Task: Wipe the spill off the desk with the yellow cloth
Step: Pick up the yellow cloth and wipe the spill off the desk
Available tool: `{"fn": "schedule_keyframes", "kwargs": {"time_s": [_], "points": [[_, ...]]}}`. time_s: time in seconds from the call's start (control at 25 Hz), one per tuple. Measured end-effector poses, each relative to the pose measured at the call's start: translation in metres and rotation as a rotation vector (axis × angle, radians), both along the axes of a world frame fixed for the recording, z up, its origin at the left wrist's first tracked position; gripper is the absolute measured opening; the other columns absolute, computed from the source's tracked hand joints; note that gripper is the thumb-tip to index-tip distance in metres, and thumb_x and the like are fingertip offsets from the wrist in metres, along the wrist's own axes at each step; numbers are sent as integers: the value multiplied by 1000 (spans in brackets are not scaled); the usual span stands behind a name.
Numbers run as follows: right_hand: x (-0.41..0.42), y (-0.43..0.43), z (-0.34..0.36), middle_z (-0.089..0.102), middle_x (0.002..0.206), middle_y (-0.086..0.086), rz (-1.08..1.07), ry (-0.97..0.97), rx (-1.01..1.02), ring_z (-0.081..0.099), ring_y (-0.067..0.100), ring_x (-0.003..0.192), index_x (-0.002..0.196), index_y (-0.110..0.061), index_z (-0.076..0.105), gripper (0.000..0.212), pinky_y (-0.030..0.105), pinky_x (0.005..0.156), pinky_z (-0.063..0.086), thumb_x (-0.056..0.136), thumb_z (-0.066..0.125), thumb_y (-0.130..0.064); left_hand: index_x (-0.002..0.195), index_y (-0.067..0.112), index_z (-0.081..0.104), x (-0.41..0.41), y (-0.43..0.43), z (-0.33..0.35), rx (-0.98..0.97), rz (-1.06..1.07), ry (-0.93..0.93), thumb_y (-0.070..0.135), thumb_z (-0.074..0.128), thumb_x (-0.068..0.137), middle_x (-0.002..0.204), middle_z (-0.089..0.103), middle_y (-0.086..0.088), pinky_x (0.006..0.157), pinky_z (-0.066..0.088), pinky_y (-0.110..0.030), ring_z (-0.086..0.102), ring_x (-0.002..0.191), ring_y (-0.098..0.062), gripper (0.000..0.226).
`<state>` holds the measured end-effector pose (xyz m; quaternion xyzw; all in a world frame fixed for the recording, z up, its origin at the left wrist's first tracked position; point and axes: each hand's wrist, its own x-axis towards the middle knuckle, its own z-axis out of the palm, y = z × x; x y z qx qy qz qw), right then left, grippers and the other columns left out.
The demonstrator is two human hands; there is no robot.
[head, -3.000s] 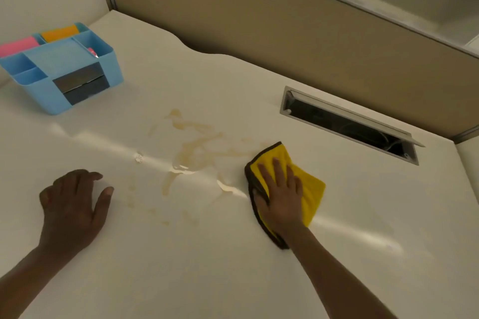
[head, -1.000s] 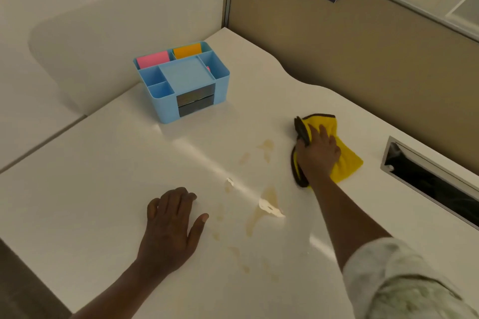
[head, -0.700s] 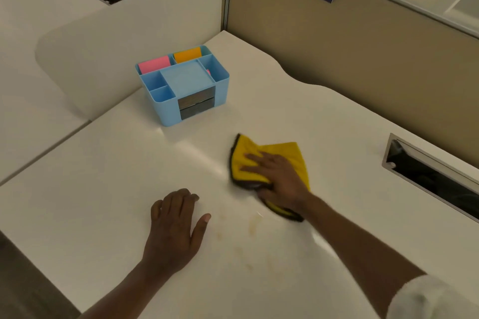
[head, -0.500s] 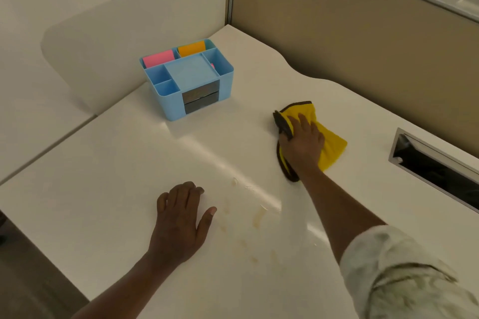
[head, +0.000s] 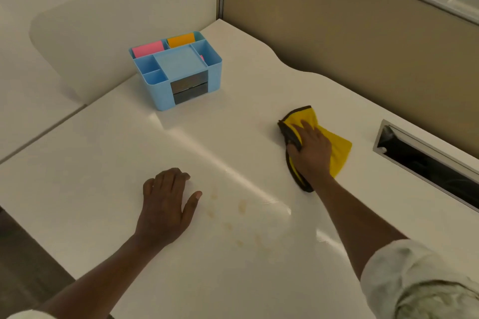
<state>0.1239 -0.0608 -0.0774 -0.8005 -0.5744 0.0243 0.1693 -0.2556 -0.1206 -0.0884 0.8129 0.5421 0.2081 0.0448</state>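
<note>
My right hand (head: 311, 150) presses flat on the yellow cloth (head: 338, 149), a folded rag with a dark edge, at the right middle of the white desk (head: 103, 163). The thumb curls over the cloth's dark left edge. Faint brown spots of the spill (head: 241, 207) lie on the desk between my two arms, nearer to me than the cloth. My left hand (head: 166, 204) rests palm down on the desk, fingers spread, just left of those spots and holding nothing.
A light blue desk organiser (head: 178, 70) with pink and orange note pads stands at the back left. A metal cable slot (head: 427, 163) opens in the desk at the right. A beige partition (head: 363, 41) rises behind, a white divider (head: 116, 23) to the left.
Over the last seconds my right hand has swept the cloth back and forth across the spill; the large brown streaks are gone, only faint spots stay. The left hand has stayed planted.
</note>
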Motion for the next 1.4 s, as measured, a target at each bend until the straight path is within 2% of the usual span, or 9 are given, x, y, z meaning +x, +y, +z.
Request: {"fn": "schedule_keyframes", "kwargs": {"time_s": [0.08, 0.24, 0.4, 0.52, 0.76, 0.92, 1.16, 1.28, 1.4], "points": [[-48, -19, -4, 45, 155, 5, -75, 4, -19, 41, 41, 138, 141, -32, 54, 61, 55, 111, 32, 84, 43, -52, 117, 10, 60, 1, -1, 0, 2, -1, -4, 46, 42, 99, 117, 59, -8, 92, 37, -43, 58, 109, -32, 44], [-44, -88, -4, 37, 160, -7, 607, -43, -102, 35, 27, 146, 141, -39, 53, 59, 43, 111, 30, 82, 56, -43, 117, 10, 60, 0, -1, -1, 6, 8, -4, 46, 42, 99, 117, 59, -8, 92, 37, -44, 58, 110, -34, 44], [57, -99, 5, 42, 157, 0, 129, -60, -65, 41, 36, 141, 144, -31, 51, 63, 57, 111, 35, 84, 46, -51, 116, 10, 60, 2, 0, 0, 16, 4, -7, 45, 43, 99, 116, 59, -8, 91, 38, -45, 58, 109, -34, 43], [14, -98, 3, 40, 158, 4, -217, 19, -68, 35, 41, 143, 145, -28, 49, 68, 58, 114, 28, 85, 35, -57, 116, 11, 60, 1, 0, -2, 21, -6, 0, 45, 43, 98, 115, 59, -7, 90, 38, -45, 58, 109, -33, 42], [-94, -177, -7, 24, 165, -12, 374, 11, -97, 24, 24, 152, 147, -46, 41, 68, 49, 114, 28, 82, 61, -48, 115, 11, 61, 0, -3, -2, 6, -24, -37, 45, 42, 97, 115, 59, -5, 89, 38, -43, 59, 109, -32, 43], [-91, -179, 10, 28, 162, -16, 315, 145, -127, 25, 19, 151, 139, -48, 50, 58, 53, 113, 32, 85, 60, -67, 117, 11, 62, -2, -3, 0, -38, -33, -86, 49, 43, 97, 117, 60, -5, 94, 35, -40, 59, 113, -31, 46], [-131, -64, 75, 58, 136, -19, 143, 320, 83, 49, 7, 133, 125, -38, 61, 53, 44, 116, 30, 88, 49, -74, 132, 12, 55, -4, 42, 23, -197, 147, -490, 48, 50, 98, 130, 57, -5, 104, 38, -38, 52, 123, -21, 50], [-161, 55, 108, 62, 133, -8, 37, 681, 28, 57, 11, 122, 135, -27, 57, 53, 20, 94, 41, 93, 56, -60, 143, 9, 48, -2, 120, 59, -284, 409, -833, 46, 52, 100, 139, 54, -15, 106, 45, -42, 53, 130, -30, 56], [-182, 150, 117, 56, 140, -3, -89, 982, -62, 54, 18, 123, 144, -23, 47, 64, 29, 93, 39, 96, 44, -65, 151, 13, 40, 5, 185, 91, -422, 640, -1055, 50, 46, 103, 152, 48, -12, 99, 41, -31, 51, 137, -28, 61]]}}
